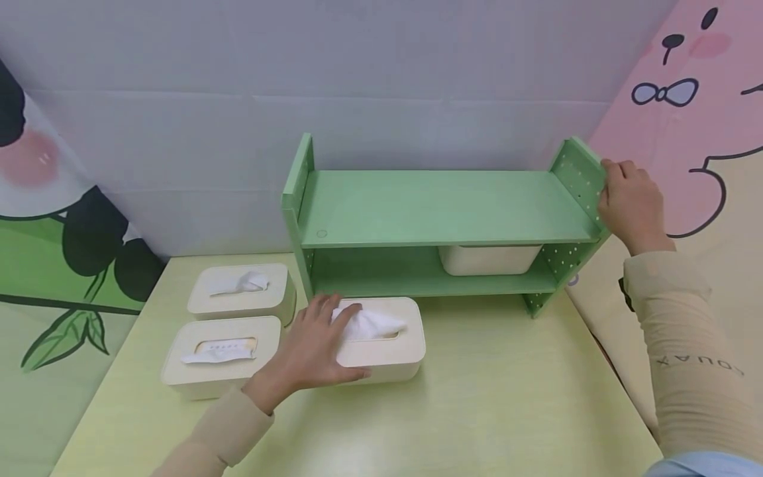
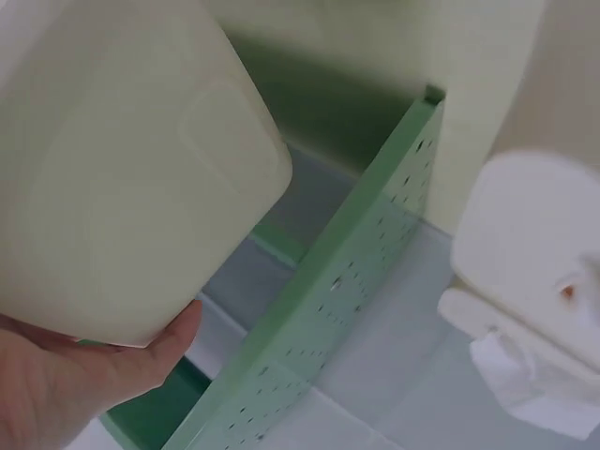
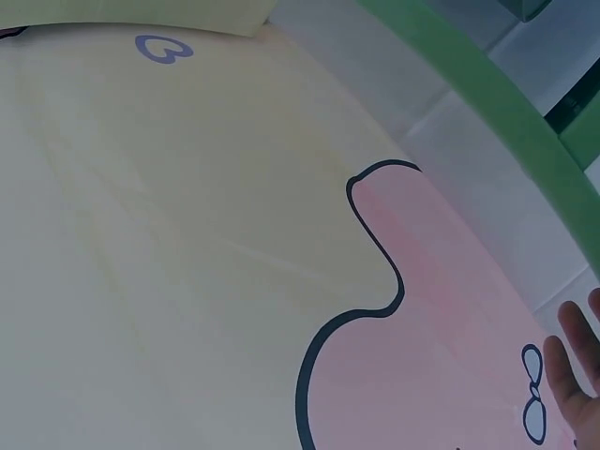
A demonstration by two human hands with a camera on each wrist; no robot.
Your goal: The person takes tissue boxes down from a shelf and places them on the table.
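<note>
My left hand (image 1: 312, 344) grips the left end of a cream tissue box (image 1: 381, 371), its thumb along the front side. A white tissue pokes out of the slot in the lid. In the left wrist view the box (image 2: 141, 178) fills the upper left, with part of the hand (image 2: 103, 375) around its edge. On the far right, my right hand (image 1: 634, 205) holds the upper edge of the side panel of a green two-tier shelf (image 1: 447, 205). Only a few of its fingers (image 3: 562, 375) show in the right wrist view, at the lower right.
Two more cream tissue boxes, a rear one (image 1: 238, 298) and a front one (image 1: 203, 384), stand left of the shelf. A white bin (image 1: 491, 260) sits on the lower tier at the right. Behind the pale green table (image 1: 477, 411) hangs a printed cloth (image 1: 387, 79).
</note>
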